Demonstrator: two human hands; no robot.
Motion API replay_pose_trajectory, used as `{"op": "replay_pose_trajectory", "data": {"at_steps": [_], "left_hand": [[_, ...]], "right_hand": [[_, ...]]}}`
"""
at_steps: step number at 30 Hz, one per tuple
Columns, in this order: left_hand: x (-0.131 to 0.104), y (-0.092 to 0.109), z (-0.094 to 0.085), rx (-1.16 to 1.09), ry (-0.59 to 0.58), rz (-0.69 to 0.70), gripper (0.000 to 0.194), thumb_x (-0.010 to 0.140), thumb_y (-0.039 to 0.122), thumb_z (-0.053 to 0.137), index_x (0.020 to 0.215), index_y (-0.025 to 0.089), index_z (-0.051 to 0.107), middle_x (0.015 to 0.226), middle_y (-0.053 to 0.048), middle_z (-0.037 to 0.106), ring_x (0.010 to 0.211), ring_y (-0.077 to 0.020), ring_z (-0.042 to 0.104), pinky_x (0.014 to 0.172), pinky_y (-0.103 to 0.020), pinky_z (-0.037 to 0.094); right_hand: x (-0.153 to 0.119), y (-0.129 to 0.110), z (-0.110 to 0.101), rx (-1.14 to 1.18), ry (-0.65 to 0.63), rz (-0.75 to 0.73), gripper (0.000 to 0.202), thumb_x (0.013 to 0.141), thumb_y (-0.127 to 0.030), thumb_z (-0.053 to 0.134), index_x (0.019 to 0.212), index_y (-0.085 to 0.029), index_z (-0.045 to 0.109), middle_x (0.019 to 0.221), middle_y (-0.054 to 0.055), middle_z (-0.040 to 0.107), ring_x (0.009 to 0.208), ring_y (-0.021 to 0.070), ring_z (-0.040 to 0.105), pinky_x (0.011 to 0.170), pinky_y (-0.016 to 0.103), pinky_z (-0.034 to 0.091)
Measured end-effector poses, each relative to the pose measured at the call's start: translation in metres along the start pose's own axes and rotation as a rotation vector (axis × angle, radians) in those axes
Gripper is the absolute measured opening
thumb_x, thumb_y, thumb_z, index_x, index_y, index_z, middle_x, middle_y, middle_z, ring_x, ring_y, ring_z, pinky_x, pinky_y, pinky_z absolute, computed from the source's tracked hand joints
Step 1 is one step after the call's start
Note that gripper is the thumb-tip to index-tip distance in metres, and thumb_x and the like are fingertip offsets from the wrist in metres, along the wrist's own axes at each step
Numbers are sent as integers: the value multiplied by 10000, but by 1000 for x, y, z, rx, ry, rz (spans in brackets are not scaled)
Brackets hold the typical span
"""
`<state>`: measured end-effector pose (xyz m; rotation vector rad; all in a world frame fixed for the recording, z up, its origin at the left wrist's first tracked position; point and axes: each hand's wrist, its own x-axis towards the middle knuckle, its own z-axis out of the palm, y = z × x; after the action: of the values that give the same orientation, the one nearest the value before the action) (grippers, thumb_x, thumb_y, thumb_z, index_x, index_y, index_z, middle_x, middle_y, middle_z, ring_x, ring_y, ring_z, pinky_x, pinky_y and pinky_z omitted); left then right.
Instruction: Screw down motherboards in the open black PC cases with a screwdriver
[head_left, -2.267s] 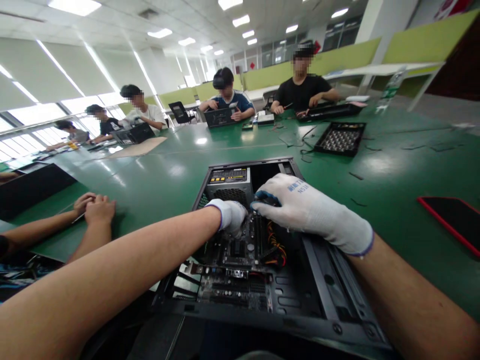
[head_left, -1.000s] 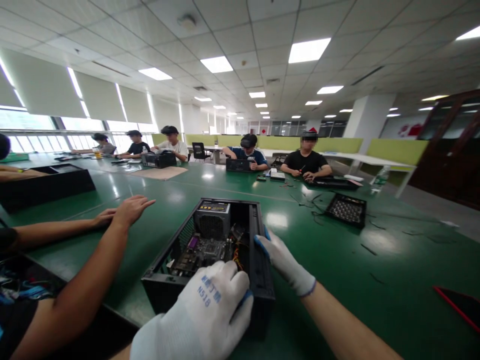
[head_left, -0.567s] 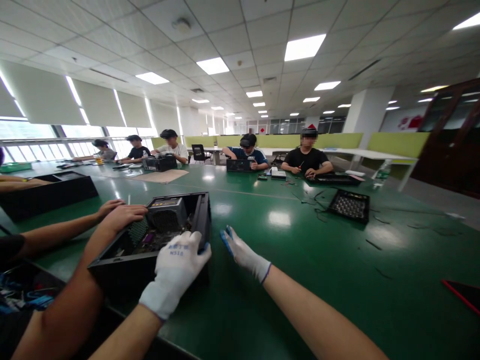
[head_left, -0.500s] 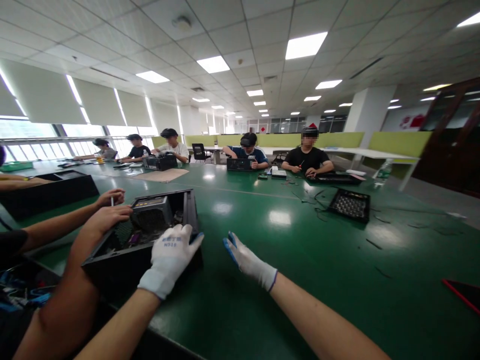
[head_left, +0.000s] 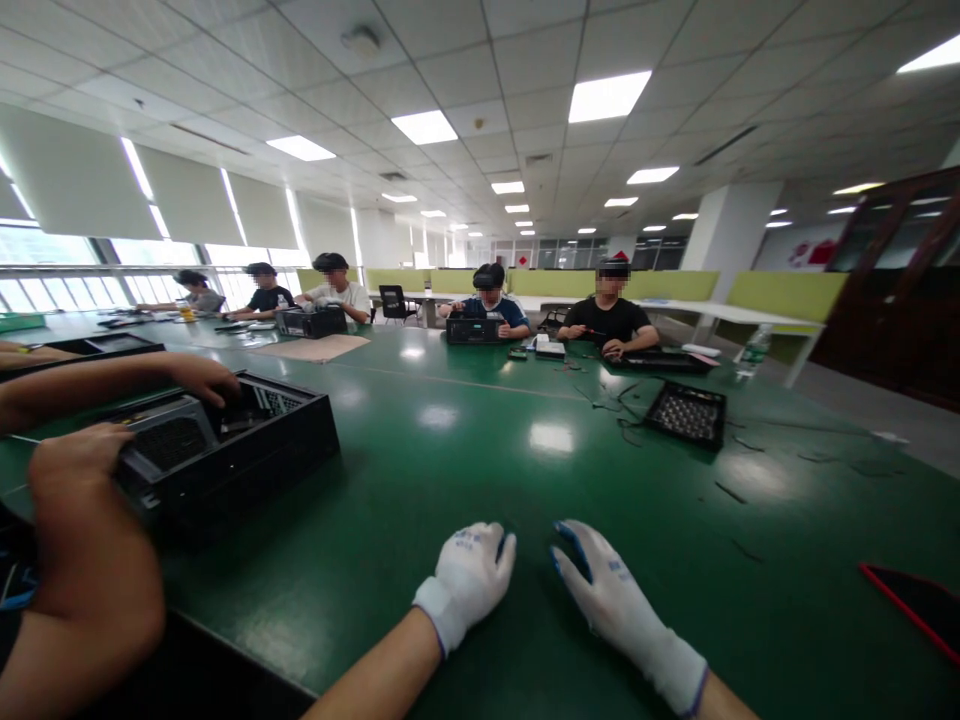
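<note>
Both my hands wear white gloves with blue palms, over the green table [head_left: 420, 450]. My left hand [head_left: 471, 572] is near the lower middle, its thumb apart from the bent fingers, with nothing seen in it. To its right, my right hand [head_left: 607, 585] has thumb and fingers spread and holds nothing. The two hands do not touch each other. A black computer case [head_left: 255, 450] lies to the left, apart from my hands, with a power supply [head_left: 169, 440] at its near left end. A neighbour's bare hands are on and inside that case.
A black tray [head_left: 686, 412] of small round parts and loose cable scraps [head_left: 626, 405] lie at the right. Several people sit along the far side with computer cases. A red-edged black object [head_left: 911, 605] is at the right edge.
My left hand has come off the computer case and moved right. My right hand has moved right and nearer. The case has shifted left and turned, with the neighbour's hands at it.
</note>
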<state>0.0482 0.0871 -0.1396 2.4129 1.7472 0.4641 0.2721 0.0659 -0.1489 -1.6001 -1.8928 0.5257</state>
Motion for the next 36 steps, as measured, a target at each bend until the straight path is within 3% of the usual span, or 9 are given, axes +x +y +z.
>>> {"op": "replay_pose_trajectory", "data": {"at_steps": [3, 7, 13, 19, 25, 31, 36], "left_hand": [[22, 26, 14, -32, -14, 55, 424, 1047, 418, 335, 1029, 191, 693, 1001, -109, 749, 953, -259, 727, 887, -365, 552], [34, 38, 31, -49, -8, 77, 380, 1047, 393, 341, 1034, 201, 669, 1014, -107, 733, 965, -262, 712, 879, -375, 539], [30, 18, 28, -51, 116, 100, 370, 1063, 371, 315, 909, 230, 620, 893, -69, 697, 868, -227, 688, 809, -350, 509], [33, 5, 27, -81, 192, 74, 343, 1064, 351, 345, 866, 230, 597, 845, -49, 683, 805, -205, 673, 744, -327, 486], [31, 5, 42, -123, 249, 122, 264, 1051, 322, 407, 933, 215, 618, 894, -48, 685, 839, -205, 670, 792, -321, 512], [32, 2, 42, -218, 225, 148, 217, 1017, 210, 419, 1110, 184, 614, 1035, -86, 701, 953, -213, 682, 891, -348, 547], [34, -1, 46, -221, 244, 154, 239, 981, 146, 425, 1121, 169, 617, 1045, -105, 706, 966, -232, 689, 907, -384, 562]], "right_hand": [[-8, 8, 0, -90, 82, -61, 417, 963, -549, 469, 1061, -209, 688, 1120, 148, 711, 1085, 308, 662, 1012, 496, 511], [-11, 10, -2, -163, 54, -84, 374, 983, -514, 458, 979, -216, 684, 1042, 139, 713, 1001, 301, 669, 943, 485, 531], [-8, 13, 3, -270, 59, -163, 343, 999, -463, 468, 940, -215, 698, 984, 117, 699, 937, 290, 644, 896, 481, 511], [-8, 11, 5, -312, 19, -153, 362, 1010, -458, 460, 927, -199, 698, 962, 113, 674, 917, 278, 621, 855, 454, 491], [-8, 11, 4, -329, -9, -139, 372, 1019, -453, 454, 965, -175, 695, 993, 119, 665, 950, 274, 605, 884, 442, 472], [-7, 10, 3, -331, 2, -126, 375, 1019, -456, 458, 997, -174, 705, 1012, 120, 668, 968, 268, 612, 891, 415, 471], [-7, 12, 3, -338, -7, -122, 381, 1017, -457, 462, 999, -168, 710, 1012, 123, 672, 963, 267, 613, 884, 413, 471]]}}
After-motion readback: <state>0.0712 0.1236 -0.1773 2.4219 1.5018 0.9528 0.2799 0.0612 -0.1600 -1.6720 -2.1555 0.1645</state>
